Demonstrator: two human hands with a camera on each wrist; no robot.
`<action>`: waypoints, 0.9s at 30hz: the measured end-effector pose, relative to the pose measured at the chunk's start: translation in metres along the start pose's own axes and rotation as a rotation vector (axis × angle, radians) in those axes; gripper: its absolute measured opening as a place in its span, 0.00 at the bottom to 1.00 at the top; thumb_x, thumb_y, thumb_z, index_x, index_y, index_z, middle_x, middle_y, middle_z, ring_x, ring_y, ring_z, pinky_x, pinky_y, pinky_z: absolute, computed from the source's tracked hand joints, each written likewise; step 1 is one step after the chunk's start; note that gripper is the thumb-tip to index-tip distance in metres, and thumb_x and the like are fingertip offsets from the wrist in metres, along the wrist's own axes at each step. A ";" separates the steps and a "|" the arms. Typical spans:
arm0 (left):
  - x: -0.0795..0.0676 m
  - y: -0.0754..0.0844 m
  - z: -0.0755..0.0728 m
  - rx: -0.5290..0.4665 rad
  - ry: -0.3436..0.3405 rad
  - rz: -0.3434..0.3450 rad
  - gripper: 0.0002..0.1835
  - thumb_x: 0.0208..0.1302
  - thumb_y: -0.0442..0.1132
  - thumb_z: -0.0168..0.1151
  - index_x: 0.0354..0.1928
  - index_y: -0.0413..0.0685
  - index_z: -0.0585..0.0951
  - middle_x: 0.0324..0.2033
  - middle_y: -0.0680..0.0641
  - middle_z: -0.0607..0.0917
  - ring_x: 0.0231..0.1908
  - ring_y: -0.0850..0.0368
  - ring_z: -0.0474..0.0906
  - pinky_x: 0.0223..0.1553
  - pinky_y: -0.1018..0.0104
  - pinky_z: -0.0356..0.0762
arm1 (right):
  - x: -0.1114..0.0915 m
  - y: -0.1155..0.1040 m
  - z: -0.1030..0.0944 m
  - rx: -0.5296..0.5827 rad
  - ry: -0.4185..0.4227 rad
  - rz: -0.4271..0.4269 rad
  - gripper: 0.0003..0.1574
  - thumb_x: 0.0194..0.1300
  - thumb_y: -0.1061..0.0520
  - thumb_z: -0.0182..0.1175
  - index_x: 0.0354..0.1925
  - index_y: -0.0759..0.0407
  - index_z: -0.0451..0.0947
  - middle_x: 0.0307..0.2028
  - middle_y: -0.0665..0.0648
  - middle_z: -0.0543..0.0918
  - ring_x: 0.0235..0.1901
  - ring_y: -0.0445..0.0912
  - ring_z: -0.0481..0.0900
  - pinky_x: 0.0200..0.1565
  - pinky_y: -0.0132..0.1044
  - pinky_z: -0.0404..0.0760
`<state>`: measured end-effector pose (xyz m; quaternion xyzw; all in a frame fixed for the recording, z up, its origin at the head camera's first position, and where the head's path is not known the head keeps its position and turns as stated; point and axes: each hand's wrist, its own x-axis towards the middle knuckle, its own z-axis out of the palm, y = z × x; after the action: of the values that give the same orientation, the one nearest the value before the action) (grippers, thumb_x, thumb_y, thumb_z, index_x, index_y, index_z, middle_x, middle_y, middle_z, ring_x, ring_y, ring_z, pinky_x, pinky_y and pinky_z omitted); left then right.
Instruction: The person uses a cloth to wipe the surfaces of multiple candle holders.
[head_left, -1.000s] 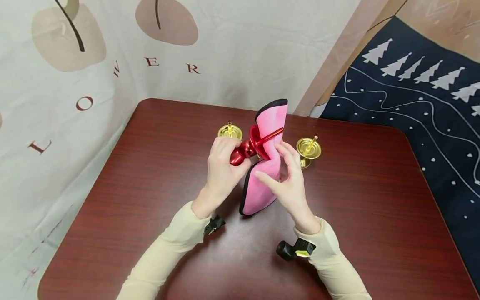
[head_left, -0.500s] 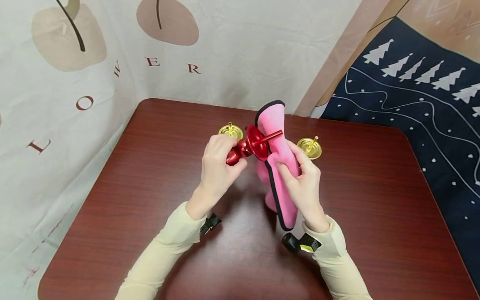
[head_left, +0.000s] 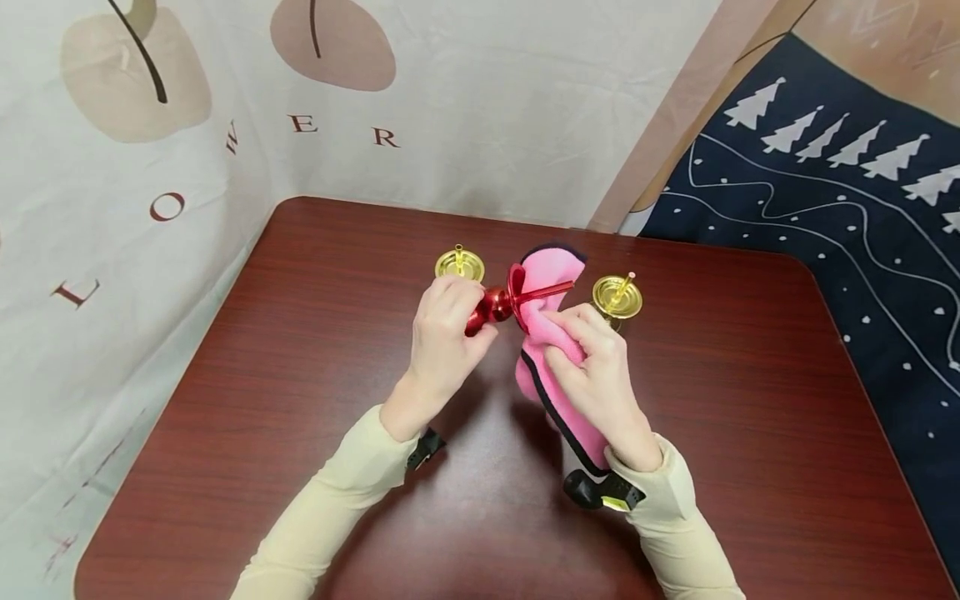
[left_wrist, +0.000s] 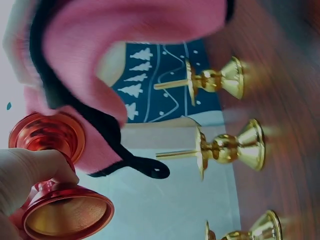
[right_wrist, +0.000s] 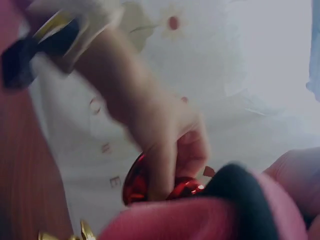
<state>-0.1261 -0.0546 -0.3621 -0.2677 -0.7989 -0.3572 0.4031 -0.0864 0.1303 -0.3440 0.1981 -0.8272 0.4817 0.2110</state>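
My left hand (head_left: 442,337) grips a shiny red metal candlestick (head_left: 496,306) by its stem and base. The candlestick is tilted on its side above the table, its dish and thin spike pointing right; in the left wrist view its hollow base (left_wrist: 67,217) faces the camera. My right hand (head_left: 597,367) pinches a folded pink cloth (head_left: 555,268) with black edging, bunched against the spike side of the dish. The cloth's lower part hangs down under the right hand. A black hanging loop (left_wrist: 150,167) shows at its edge in the left wrist view. The right wrist view is blurred.
Gold candlesticks of the same shape stand upright behind the hands, one at the back left (head_left: 460,267) and one at the right (head_left: 618,297). The left wrist view shows another gold candlestick (left_wrist: 225,150). The brown wooden table (head_left: 247,400) meets fabric-covered walls.
My right hand moves right and then grips the cloth lower down, bunching it near the dish. The cloth's upper end drops. My left hand keeps its hold, and the candlestick turns slightly.
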 end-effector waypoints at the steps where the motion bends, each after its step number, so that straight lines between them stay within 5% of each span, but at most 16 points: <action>1: 0.000 0.000 0.000 0.018 0.003 0.020 0.09 0.42 0.25 0.64 0.28 0.36 0.76 0.28 0.41 0.80 0.39 0.44 0.74 0.44 0.54 0.72 | 0.000 -0.001 -0.001 0.059 -0.014 0.046 0.14 0.51 0.70 0.61 0.39 0.64 0.82 0.32 0.56 0.79 0.33 0.44 0.74 0.32 0.27 0.70; 5: 0.000 -0.001 0.001 0.086 0.005 0.100 0.07 0.44 0.24 0.60 0.28 0.35 0.75 0.31 0.41 0.80 0.39 0.44 0.74 0.46 0.53 0.72 | 0.002 -0.006 -0.004 0.293 -0.019 0.263 0.14 0.53 0.72 0.60 0.41 0.68 0.81 0.33 0.52 0.80 0.35 0.43 0.75 0.37 0.28 0.73; 9: 0.000 0.000 0.002 0.124 -0.010 0.160 0.06 0.45 0.23 0.57 0.28 0.34 0.74 0.31 0.40 0.80 0.39 0.45 0.73 0.46 0.54 0.72 | 0.002 -0.009 -0.004 0.369 0.001 0.363 0.14 0.55 0.71 0.60 0.43 0.71 0.80 0.35 0.49 0.81 0.37 0.43 0.74 0.37 0.29 0.74; 13: 0.000 -0.001 0.001 0.100 -0.007 0.156 0.07 0.43 0.23 0.59 0.28 0.34 0.75 0.31 0.40 0.81 0.39 0.45 0.74 0.46 0.54 0.72 | 0.000 -0.007 -0.002 0.250 -0.029 0.203 0.13 0.54 0.70 0.61 0.40 0.67 0.81 0.35 0.53 0.81 0.36 0.44 0.74 0.35 0.28 0.72; 18: -0.003 -0.006 -0.003 -0.076 -0.024 0.037 0.11 0.41 0.25 0.65 0.32 0.34 0.78 0.31 0.41 0.82 0.40 0.44 0.74 0.46 0.54 0.72 | 0.001 0.001 -0.003 0.047 -0.073 -0.104 0.16 0.51 0.71 0.61 0.40 0.63 0.83 0.35 0.56 0.80 0.36 0.44 0.74 0.35 0.27 0.70; 23: -0.008 -0.007 -0.005 -0.221 -0.075 -0.113 0.12 0.40 0.27 0.66 0.32 0.36 0.79 0.31 0.42 0.81 0.38 0.48 0.74 0.39 0.58 0.77 | 0.005 0.010 -0.006 -0.063 -0.078 -0.172 0.18 0.51 0.72 0.62 0.42 0.63 0.83 0.37 0.59 0.77 0.38 0.46 0.75 0.38 0.26 0.72; 27: -0.010 -0.006 -0.007 -0.288 -0.135 -0.209 0.14 0.37 0.28 0.68 0.31 0.36 0.80 0.31 0.42 0.81 0.36 0.52 0.75 0.36 0.60 0.79 | 0.008 0.018 -0.007 -0.121 0.026 -0.167 0.16 0.52 0.73 0.59 0.40 0.64 0.82 0.36 0.61 0.76 0.37 0.49 0.74 0.37 0.27 0.71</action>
<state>-0.1215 -0.0649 -0.3696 -0.2615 -0.7882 -0.4891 0.2666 -0.1011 0.1436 -0.3493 0.2468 -0.8326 0.4142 0.2728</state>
